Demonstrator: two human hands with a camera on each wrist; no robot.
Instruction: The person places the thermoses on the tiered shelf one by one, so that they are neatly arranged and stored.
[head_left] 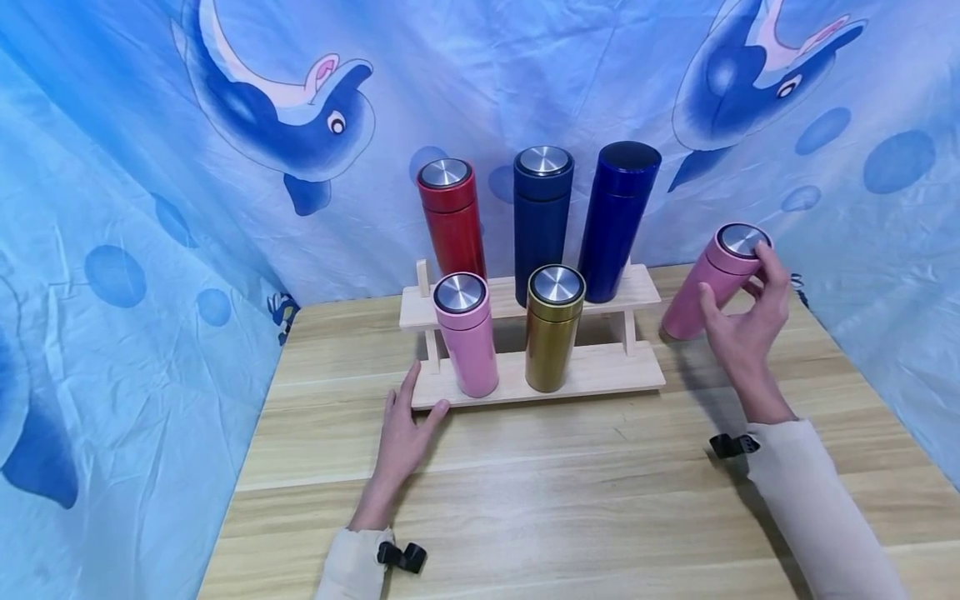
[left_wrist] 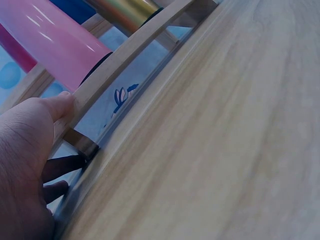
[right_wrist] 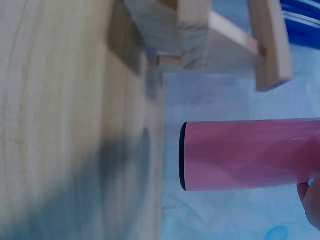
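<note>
My right hand holds a pink thermos bottle near its silver-topped lid, right of the rack. The bottle leans, and the right wrist view shows its black-rimmed base off the table. My left hand grips the front left corner of a two-step wooden rack, thumb on the lower board, other fingers beside and under it. On the lower step stand another pink thermos and a gold thermos. The upper step bears red, dark blue and glossy blue thermoses.
The rack stands on a wood-grain table. A blue cloth with printed dolphins hangs behind the table and along both sides. The right sleeve crosses the table's right part.
</note>
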